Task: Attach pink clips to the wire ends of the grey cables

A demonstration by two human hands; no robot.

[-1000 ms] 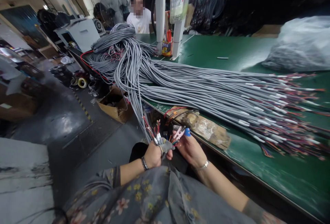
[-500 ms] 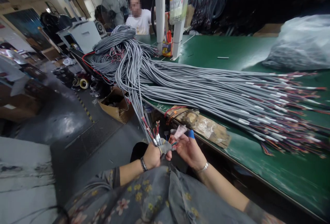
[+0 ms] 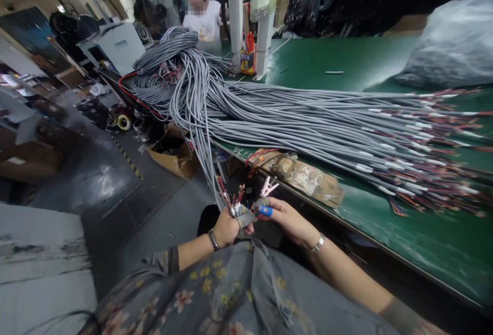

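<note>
My left hand [image 3: 226, 228] is closed around the ends of several grey cables [image 3: 215, 181] that hang off the bench edge, their coloured wire tips fanned out above my fist. Close beside it, my right hand [image 3: 289, 219] pinches a small pink clip-like tool [image 3: 267, 187] at those wire tips; its index finger wears a blue cot. A large pile of the same grey cables [image 3: 292, 124] runs across the green bench [image 3: 408, 242] to my right.
A worn brown pad [image 3: 308, 178] lies on the bench edge. An open cardboard box [image 3: 173, 152] sits on the floor. Two white posts [image 3: 265, 21] and a cup of tools [image 3: 248, 60] stand at the back, a plastic bag [image 3: 454, 47] far right. A person sits behind the cables.
My right hand has dropped a little and moved closer to the wire ends, its blue-tipped finger now against them. My left fist keeps its hold. The view has tilted slightly.
</note>
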